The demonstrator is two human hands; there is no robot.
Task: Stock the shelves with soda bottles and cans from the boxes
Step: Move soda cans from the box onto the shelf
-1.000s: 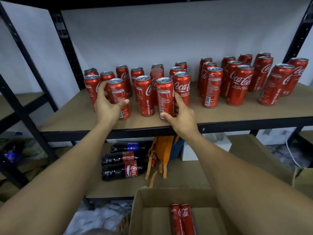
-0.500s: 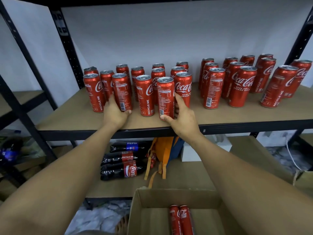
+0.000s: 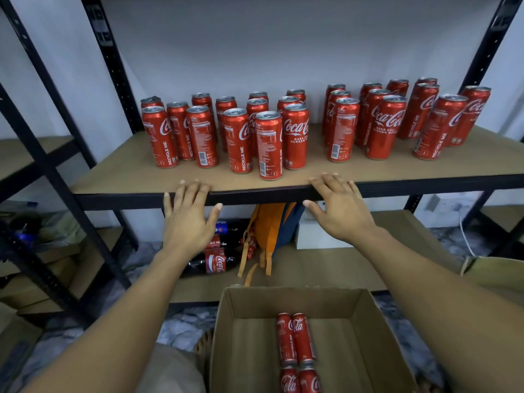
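At the front edge of the shelf (image 3: 122, 171), head view: left hand (image 3: 188, 219) and right hand (image 3: 338, 211) are both flat, fingers straight and spread, holding nothing. Right fingertips lie on the board's rim, left fingertips over the black rail. Upright cans stand in two clusters: left group (image 3: 235, 131) mid-shelf, right group (image 3: 397, 120) toward the right edge, with a gap between. Nearest can stands apart from both hands. Below, the open box (image 3: 224, 336) holds four loose cans (image 3: 296, 341) lying flat. The bottles (image 3: 217, 262) lie on the lower shelf (image 3: 312, 276).
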